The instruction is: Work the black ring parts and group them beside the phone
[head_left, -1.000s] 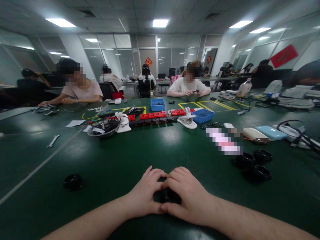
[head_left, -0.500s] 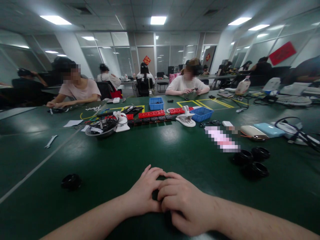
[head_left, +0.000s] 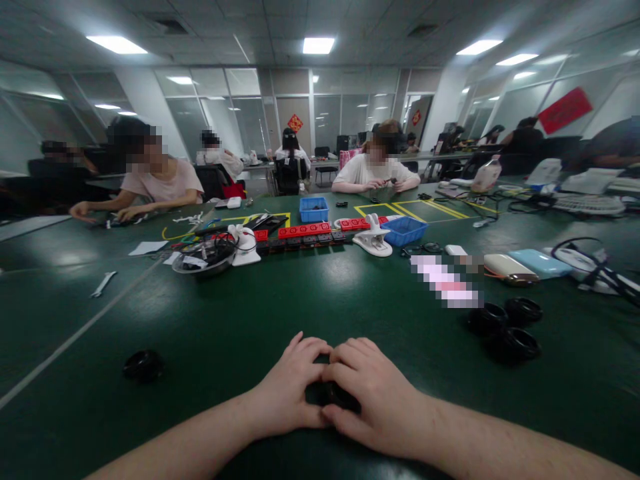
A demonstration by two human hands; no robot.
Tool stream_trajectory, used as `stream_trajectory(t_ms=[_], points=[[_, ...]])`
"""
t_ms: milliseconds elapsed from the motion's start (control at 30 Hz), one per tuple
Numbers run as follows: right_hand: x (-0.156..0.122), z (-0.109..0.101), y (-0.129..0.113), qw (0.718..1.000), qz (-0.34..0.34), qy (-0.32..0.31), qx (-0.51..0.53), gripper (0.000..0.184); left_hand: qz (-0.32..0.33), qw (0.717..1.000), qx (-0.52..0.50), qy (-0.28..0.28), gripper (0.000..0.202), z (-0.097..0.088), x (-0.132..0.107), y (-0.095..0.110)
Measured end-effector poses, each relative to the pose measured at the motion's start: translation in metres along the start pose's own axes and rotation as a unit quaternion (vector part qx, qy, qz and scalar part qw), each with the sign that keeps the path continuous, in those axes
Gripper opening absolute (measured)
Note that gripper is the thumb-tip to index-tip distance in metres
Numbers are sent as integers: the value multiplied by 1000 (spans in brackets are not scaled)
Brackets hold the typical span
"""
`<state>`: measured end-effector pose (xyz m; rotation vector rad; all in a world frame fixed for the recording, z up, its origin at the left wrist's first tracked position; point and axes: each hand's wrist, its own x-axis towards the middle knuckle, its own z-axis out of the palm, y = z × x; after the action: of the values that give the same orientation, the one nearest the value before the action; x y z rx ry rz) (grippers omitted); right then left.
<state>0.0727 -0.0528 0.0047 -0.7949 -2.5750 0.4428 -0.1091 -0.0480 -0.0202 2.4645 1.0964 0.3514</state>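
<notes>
Close to the table's near edge, a black round part (head_left: 343, 396) shows in the gap between my hands, mostly covered by the fingers. My right hand (head_left: 375, 393) curls over it, thumb in front and fingers behind. My left hand (head_left: 293, 383) curves round its left side, with thumb and fingertips meeting those of the right hand. To the left lies a similar black ring-shaped part (head_left: 143, 365). A group of such black ring-shaped parts (head_left: 515, 343) sits on the right.
Across the green table (head_left: 240, 320) runs a row of red and black blocks (head_left: 305, 231), with a white clip stand (head_left: 373, 240), a blue basket (head_left: 405, 231) and a bowl of cables (head_left: 205, 259). A wrench (head_left: 104, 284) lies left. Two people work opposite.
My right hand has turned and its fingers have shifted forward, with its thumb now at the front of the black part, which shows more. My left hand stays nearly still.
</notes>
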Motion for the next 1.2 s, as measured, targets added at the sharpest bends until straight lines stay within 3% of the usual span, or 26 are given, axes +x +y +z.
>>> stream_trajectory(t_ms=[300,467,667,800,967,1200], points=[[1,-4,1,990,-130,-38,21,19,1,1000,2,-5,30,3,0,-2],[0,-6,2,984,-168,-55,34,23,4,1000,2,-8,39,7,0,-8],[0,-10,-2,986,-160,-23,47,24,3,1000,-2,-11,46,3,1,-3],[0,-12,-4,994,-86,38,50,25,-1,1000,-8,-17,52,0,2,-2],[1,-7,0,1000,0,17,10,27,2,1000,-1,-16,53,2,1,-3],[1,-8,1,995,-93,-35,24,15,-5,1000,-2,5,34,4,0,-1]])
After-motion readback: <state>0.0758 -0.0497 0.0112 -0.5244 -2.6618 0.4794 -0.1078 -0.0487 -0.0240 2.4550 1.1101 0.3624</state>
